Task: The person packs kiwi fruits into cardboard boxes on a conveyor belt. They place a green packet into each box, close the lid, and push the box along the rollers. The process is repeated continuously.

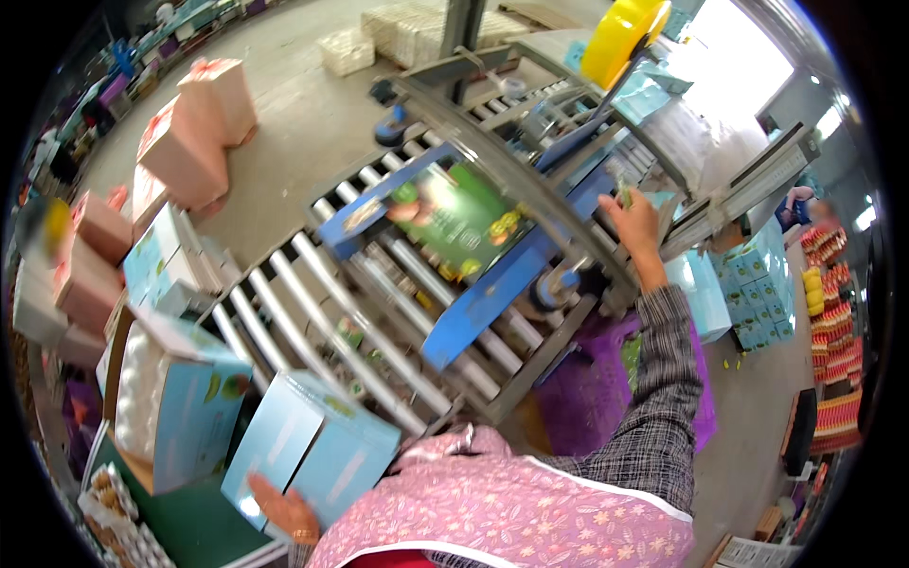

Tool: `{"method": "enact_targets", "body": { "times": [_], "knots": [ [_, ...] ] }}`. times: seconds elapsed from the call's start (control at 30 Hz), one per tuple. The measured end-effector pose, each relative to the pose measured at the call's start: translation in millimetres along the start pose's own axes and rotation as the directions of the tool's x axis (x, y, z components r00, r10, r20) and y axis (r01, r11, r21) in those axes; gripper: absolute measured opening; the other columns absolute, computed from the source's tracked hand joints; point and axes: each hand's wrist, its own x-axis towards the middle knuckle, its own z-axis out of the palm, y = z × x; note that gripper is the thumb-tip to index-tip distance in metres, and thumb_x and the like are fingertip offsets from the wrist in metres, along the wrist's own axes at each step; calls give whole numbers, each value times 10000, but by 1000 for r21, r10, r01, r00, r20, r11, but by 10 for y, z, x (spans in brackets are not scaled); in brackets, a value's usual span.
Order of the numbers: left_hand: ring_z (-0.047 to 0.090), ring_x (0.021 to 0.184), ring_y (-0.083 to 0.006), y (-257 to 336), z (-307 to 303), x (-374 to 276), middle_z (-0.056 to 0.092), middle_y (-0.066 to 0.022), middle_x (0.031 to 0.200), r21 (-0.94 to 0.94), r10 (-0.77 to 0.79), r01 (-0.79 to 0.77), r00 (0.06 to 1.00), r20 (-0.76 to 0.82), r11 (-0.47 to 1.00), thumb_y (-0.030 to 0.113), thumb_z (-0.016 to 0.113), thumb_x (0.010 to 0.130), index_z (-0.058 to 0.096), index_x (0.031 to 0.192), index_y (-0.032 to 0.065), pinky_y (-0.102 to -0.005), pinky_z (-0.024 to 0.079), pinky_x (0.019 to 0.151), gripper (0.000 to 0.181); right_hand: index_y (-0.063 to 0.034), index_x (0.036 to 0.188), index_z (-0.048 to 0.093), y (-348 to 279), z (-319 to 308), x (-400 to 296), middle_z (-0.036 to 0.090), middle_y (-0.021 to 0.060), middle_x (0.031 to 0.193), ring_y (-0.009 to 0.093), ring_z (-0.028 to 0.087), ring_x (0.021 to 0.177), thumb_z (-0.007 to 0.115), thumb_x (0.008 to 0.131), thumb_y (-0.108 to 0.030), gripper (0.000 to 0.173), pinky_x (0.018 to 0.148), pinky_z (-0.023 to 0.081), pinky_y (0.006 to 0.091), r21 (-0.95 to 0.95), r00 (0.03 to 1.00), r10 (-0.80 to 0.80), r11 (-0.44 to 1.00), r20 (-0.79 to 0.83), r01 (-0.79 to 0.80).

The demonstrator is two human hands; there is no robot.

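Note:
My left hand (284, 508) lies with its fingers spread on the flaps of a light blue cardboard carton (312, 447), beside the near end of the roller conveyor. My right hand (635, 216) is raised at the right of the metal frame, its fingers closed around a small, partly transparent object (624, 192) too blurred to name. Between my hands, a green printed carton (458, 220) sits on the rollers between two blue guide plates of a carton sealing machine (490, 298).
An open blue carton with a white moulded tray (138, 390) stands on a green tabletop (192, 522) at lower left. A purple plastic crate (582, 405) is below my right arm. Pink-wrapped boxes (184, 153) stand at upper left, stacked blue cartons (756, 284) at right.

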Motion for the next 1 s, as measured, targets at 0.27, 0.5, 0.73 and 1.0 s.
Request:
{"method": "enact_targets", "body": {
  "times": [0.27,0.5,0.73,1.0],
  "knots": [
    [283,1205,-386,-156,217,168,287,-237,1320,-43,84,-90,989,-119,995,443,306,873,302,1266,-66,-438,199,996,643,0,868,632,956,1075,994,619,199,851,278,615,806,658,607,-549,609,690,487,357,-307,850,381,910,362,-277],
    [283,1207,-382,372,358,695,287,-235,1320,-38,137,-142,985,-108,989,432,300,875,303,1264,-67,-441,196,997,632,1,764,621,1183,1640,1035,609,212,781,355,600,734,588,745,-395,398,647,478,428,-246,942,290,938,167,-245],
    [283,1209,-378,540,445,811,287,-234,1321,-41,156,-161,984,-90,986,420,295,878,305,1262,-68,-444,193,998,621,-42,862,632,1332,1702,1183,618,163,878,327,594,840,588,729,-472,452,680,475,422,-263,906,340,925,253,-274],
    [283,1211,-374,375,302,564,287,-232,1322,-3,90,-91,990,-109,996,407,288,881,307,1261,-69,-447,189,999,609,-54,889,640,1648,1905,1680,611,168,938,312,586,893,539,774,-307,296,742,464,417,-267,856,506,843,103,-466]
  ]
}}
